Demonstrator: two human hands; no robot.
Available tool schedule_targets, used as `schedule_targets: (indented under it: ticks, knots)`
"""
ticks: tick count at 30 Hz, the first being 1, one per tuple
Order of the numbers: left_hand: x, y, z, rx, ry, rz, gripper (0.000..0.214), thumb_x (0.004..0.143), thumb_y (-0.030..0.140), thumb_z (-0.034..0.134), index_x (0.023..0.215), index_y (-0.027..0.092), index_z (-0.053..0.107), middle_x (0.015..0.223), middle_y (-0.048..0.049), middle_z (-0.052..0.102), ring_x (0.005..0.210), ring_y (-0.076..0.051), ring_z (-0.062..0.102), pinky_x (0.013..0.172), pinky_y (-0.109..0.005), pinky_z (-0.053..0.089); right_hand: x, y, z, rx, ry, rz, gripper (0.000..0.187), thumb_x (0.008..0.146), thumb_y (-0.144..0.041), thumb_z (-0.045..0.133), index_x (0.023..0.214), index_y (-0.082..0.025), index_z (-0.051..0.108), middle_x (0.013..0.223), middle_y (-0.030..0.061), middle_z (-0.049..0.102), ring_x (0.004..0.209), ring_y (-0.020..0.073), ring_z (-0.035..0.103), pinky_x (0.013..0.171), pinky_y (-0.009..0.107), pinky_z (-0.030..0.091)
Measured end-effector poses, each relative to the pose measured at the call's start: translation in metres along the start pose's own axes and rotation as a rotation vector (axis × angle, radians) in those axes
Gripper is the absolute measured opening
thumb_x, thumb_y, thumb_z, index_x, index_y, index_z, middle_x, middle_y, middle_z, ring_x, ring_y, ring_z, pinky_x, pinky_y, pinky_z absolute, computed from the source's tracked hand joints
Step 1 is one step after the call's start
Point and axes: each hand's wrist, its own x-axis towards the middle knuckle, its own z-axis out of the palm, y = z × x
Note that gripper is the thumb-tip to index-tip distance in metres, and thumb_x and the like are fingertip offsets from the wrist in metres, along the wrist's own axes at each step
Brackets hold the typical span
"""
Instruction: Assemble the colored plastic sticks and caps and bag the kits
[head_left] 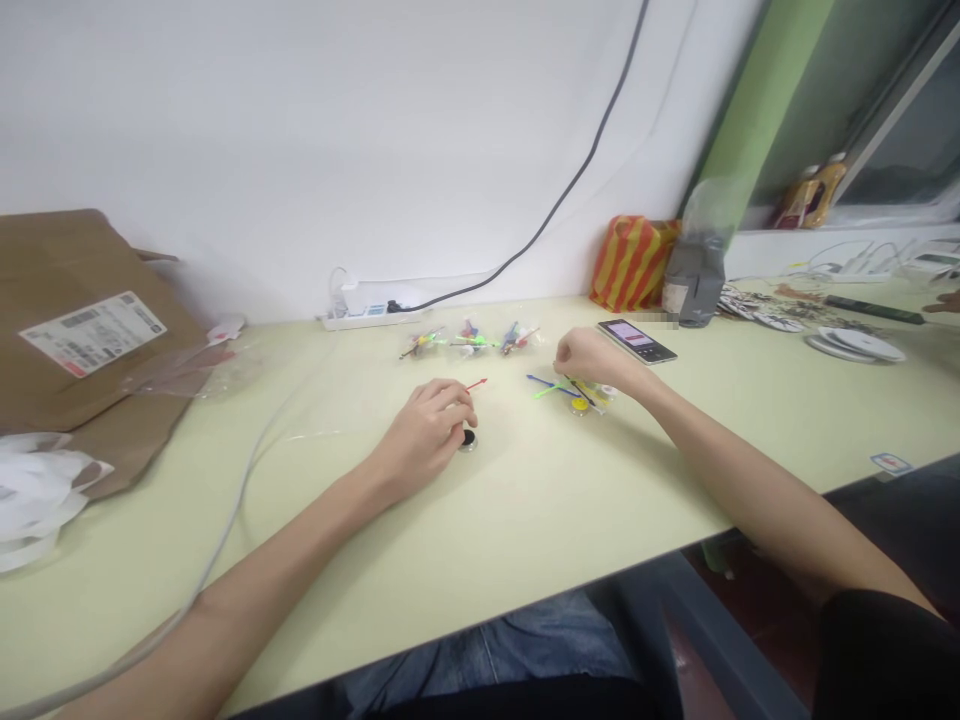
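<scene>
Mid-frame, the left hand (431,435) is resting right by a black disc (469,438); the right hand (589,358) is hovering over blue and green arrows (553,387); whether either grip is holding anything, there's no telling!

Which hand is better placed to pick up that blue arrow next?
Probably the right hand: its fingertips are close to the blue arrow, while the left hand is farther off, beside the red arrow and the black disc.

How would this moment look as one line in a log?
left hand: by black disc, red arrow | right hand: near blue arrow, green arrow | both grips: unclear | nearby: yellow disc, phone
</scene>
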Motion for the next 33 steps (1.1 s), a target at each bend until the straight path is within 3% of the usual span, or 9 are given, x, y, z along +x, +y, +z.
schedule_targets:
  ticks: [9, 18, 21, 24, 26, 28, 30, 33]
  knots:
    - [0.0, 0.0, 0.001, -0.018, -0.023, -0.019, 0.027, 0.092, 0.008, 0.041, 0.093, 0.021, 0.065, 0.106, -0.0064, 0.066, 0.118, -0.024, 0.053, 0.1, -0.044, 0.043, -0.002, -0.003, -0.01, 0.253, 0.166, -0.004, 0.012, 0.075, -0.017, 0.062, 0.081, -0.014, 0.071, 0.088, 0.0089, 0.075, 0.074, 0.0171, 0.065, 0.065, 0.024, 0.043]
    - [-0.001, -0.002, 0.001, -0.015, -0.053, -0.034, 0.027, 0.094, 0.011, 0.041, 0.094, 0.021, 0.065, 0.107, -0.0067, 0.066, 0.117, -0.024, 0.053, 0.101, -0.043, 0.042, 0.0, 0.0, -0.013, 0.31, 0.357, -0.027, 0.01, 0.076, -0.023, 0.061, 0.08, -0.015, 0.067, 0.087, 0.007, 0.072, 0.073, 0.017, 0.06, 0.067, 0.027, 0.041]
    - [0.0, 0.001, 0.0, -0.045, -0.048, -0.063, 0.028, 0.097, 0.013, 0.039, 0.107, 0.021, 0.064, 0.11, -0.0068, 0.066, 0.119, -0.024, 0.052, 0.103, -0.043, 0.04, -0.004, -0.004, -0.018, 0.36, 0.476, 0.007, 0.008, 0.077, -0.022, 0.061, 0.08, -0.016, 0.064, 0.082, 0.0066, 0.07, 0.068, 0.0164, 0.06, 0.068, 0.028, 0.042]
    - [0.001, 0.008, -0.003, -0.117, -0.006, -0.163, 0.036, 0.101, 0.02, 0.036, 0.133, 0.023, 0.052, 0.113, -0.0067, 0.065, 0.119, -0.022, 0.052, 0.105, -0.041, 0.038, -0.011, -0.019, -0.021, 0.607, 0.555, 0.004, 0.007, 0.078, -0.022, 0.062, 0.082, -0.016, 0.061, 0.078, 0.0065, 0.068, 0.065, 0.0151, 0.059, 0.062, 0.027, 0.041]
    - [0.002, 0.013, -0.006, -0.157, 0.046, -0.253, 0.038, 0.103, 0.028, 0.036, 0.139, 0.023, 0.046, 0.108, -0.0058, 0.065, 0.11, -0.021, 0.055, 0.1, -0.039, 0.04, -0.018, -0.035, -0.017, 0.909, 0.492, -0.019, 0.01, 0.079, -0.025, 0.062, 0.084, -0.017, 0.059, 0.079, 0.0066, 0.067, 0.064, 0.0144, 0.059, 0.054, 0.025, 0.037]
    - [0.003, 0.017, -0.008, -0.229, 0.063, -0.355, 0.037, 0.103, 0.037, 0.037, 0.134, 0.022, 0.049, 0.087, -0.0009, 0.061, 0.086, -0.018, 0.056, 0.083, -0.031, 0.044, -0.026, -0.054, -0.009, 1.202, 0.324, -0.037, 0.017, 0.079, -0.032, 0.065, 0.085, -0.018, 0.058, 0.08, 0.0065, 0.067, 0.064, 0.0141, 0.06, 0.047, 0.023, 0.031]
    - [0.003, 0.019, -0.011, -0.35, 0.048, -0.463, 0.036, 0.103, 0.046, 0.037, 0.122, 0.021, 0.055, 0.067, 0.0051, 0.047, 0.061, -0.013, 0.045, 0.061, -0.025, 0.037, -0.036, -0.072, 0.003, 1.394, 0.16, -0.068, 0.027, 0.075, -0.037, 0.073, 0.086, -0.018, 0.057, 0.086, 0.0065, 0.068, 0.065, 0.0134, 0.061, 0.045, 0.022, 0.03]
    - [0.003, 0.018, -0.014, -0.507, 0.007, -0.537, 0.042, 0.1, 0.054, 0.039, 0.091, 0.019, 0.061, 0.059, 0.0065, 0.032, 0.052, -0.01, 0.03, 0.051, -0.024, 0.024, -0.05, -0.094, 0.019, 1.509, -0.005, -0.1, 0.037, 0.071, -0.044, 0.079, 0.089, -0.019, 0.058, 0.088, 0.0056, 0.069, 0.07, 0.0147, 0.065, 0.046, 0.021, 0.034]
